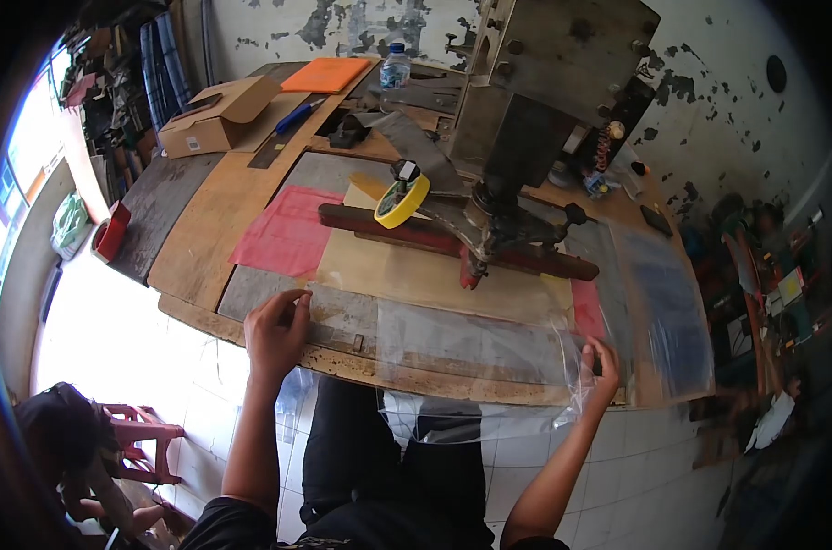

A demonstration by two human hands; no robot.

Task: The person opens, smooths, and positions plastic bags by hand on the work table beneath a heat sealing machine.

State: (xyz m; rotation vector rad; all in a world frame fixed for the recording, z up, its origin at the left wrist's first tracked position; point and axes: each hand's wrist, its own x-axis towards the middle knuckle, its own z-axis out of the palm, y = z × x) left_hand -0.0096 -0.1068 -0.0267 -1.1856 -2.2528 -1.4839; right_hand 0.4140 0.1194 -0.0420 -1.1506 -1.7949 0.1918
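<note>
A clear plastic sheet (480, 353) is spread on the near side of the press bar (425, 235), its long axis laid left to right, roughly parallel with the bar; its near edge is draped over the workbench (191, 266). Its right end is pinched between thumb and finger by the right hand (602, 371), near-right of the bar. The left hand (278, 335) is placed near-left of the bar, fingers curled, thumb and forefinger brought close; whether film is gripped there cannot be told.
</note>
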